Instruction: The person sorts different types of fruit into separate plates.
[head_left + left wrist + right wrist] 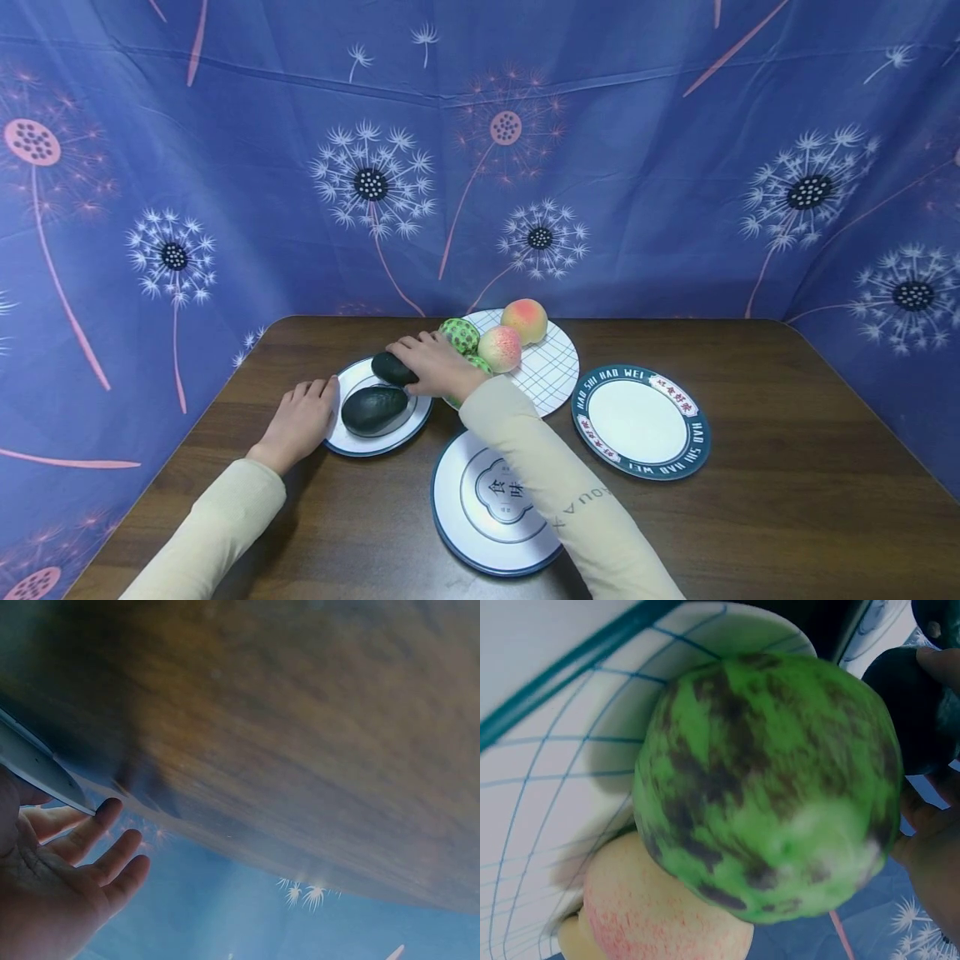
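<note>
A dark green avocado is in the grip of my right hand, at the far side of a blue-rimmed white plate. Another avocado lies on that plate. At the plate's left rim, my left hand touches the edge; in the left wrist view its fingers are extended, the thumb mostly hidden. Close up in the right wrist view, a green fruit with dark blotches sits beside a peach, while the gripped avocado shows at the right.
A white checked plate bears two peaches and mottled green fruits, partly behind my right hand. A green-rimmed plate stands to the right. Another white plate lies in front, partly under my right sleeve. A blue curtain hangs behind the table.
</note>
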`<state>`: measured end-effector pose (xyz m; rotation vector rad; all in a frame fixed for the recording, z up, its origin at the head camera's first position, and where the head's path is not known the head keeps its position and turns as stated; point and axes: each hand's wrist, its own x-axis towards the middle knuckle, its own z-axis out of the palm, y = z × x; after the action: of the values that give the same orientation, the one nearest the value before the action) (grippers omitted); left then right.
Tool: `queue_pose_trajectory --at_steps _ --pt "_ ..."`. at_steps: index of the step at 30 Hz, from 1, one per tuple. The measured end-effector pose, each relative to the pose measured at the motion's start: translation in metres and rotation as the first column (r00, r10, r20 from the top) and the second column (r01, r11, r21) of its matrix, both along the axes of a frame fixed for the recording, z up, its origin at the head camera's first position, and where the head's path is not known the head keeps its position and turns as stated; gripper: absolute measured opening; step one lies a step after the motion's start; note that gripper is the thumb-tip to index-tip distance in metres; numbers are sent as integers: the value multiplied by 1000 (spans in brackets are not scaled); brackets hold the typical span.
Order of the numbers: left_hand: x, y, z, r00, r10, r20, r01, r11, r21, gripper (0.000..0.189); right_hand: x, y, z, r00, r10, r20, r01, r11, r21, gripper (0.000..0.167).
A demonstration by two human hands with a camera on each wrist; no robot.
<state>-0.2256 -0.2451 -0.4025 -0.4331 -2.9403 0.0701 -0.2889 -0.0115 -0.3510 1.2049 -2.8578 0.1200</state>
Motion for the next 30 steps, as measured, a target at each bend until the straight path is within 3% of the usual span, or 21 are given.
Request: queue_pose_trajectory --at_steps 20,30 --pt "-1 0 -2 1000 -4 -22 4 1000 6 47 -3 -7 -12 997 36 64 -35 999 -15 65" --pt "0 0 -2 1000 0 5 0 1000 21 49 -4 -13 -17 997 42 70 -42 999 -1 65"
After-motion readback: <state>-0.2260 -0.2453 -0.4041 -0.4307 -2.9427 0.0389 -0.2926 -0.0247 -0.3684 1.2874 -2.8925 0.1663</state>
